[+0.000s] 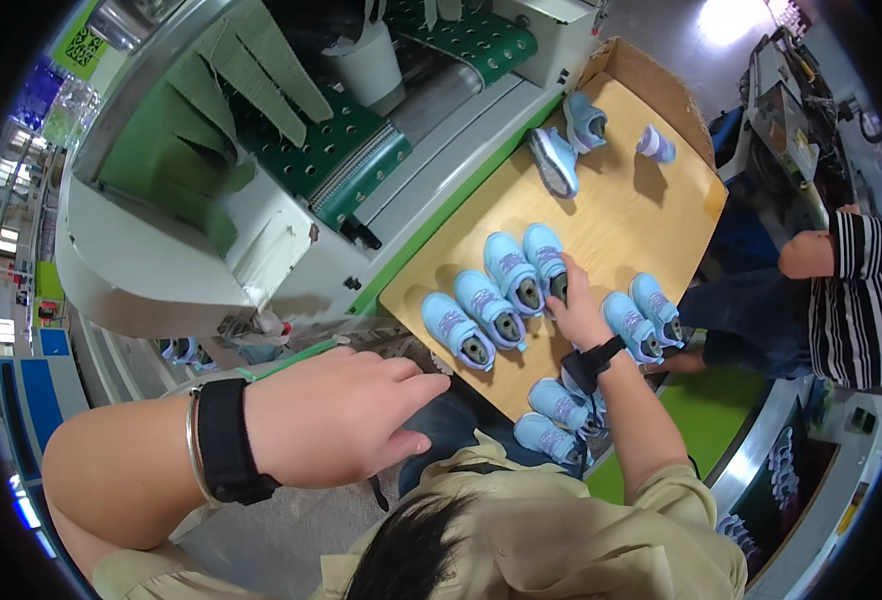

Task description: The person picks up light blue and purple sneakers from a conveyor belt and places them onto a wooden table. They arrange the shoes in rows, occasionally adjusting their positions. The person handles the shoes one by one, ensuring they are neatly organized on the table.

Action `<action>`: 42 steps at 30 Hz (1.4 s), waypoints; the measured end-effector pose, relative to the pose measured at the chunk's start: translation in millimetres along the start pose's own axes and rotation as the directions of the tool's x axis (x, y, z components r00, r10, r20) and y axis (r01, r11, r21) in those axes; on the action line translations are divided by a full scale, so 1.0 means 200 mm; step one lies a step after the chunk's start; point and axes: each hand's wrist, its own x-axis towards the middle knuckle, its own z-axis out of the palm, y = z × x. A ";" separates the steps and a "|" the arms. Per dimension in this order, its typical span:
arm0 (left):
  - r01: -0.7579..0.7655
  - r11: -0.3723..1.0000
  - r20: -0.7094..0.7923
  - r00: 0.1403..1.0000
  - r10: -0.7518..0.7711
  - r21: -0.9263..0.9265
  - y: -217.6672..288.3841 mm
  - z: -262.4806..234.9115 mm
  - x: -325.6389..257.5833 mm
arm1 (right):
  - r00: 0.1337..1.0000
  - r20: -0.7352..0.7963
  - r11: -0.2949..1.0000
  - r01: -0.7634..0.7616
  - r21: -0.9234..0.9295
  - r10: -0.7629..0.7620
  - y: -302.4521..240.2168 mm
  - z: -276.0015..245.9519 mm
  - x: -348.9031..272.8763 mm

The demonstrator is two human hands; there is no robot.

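Several small light blue shoes lie on a wooden table. My right hand, with a black strap on its wrist, reaches across the table and closes its fingers on the heel of one light blue shoe. This shoe ends a row with two more shoes to its left. Another pair lies just right of the hand, and two shoes sit under my forearm at the near edge. My left hand, which has a black wristband and a bangle, hovers flat and empty left of the table, fingers stretched toward its near corner.
A white and green conveyor machine with a perforated green belt runs along the table's left side, a white bucket on it. Three more shoes lie at the far end. A person in a striped shirt sits at the right.
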 end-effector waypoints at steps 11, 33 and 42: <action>-0.032 0.999 -0.014 0.999 0.031 -0.019 -0.01 0.01 0.01 | 0.998 -0.056 0.999 -0.032 0.030 0.033 -0.03 0.04 -0.02; -0.014 1.000 0.016 1.000 0.014 -0.015 0.02 0.00 0.00 | 0.987 -0.151 0.998 -0.050 0.033 0.054 -0.03 0.07 -0.05; 0.004 1.000 0.024 1.000 -0.004 0.019 0.00 0.01 0.01 | 0.904 0.254 0.926 -0.283 -0.249 0.345 -0.06 -0.24 0.28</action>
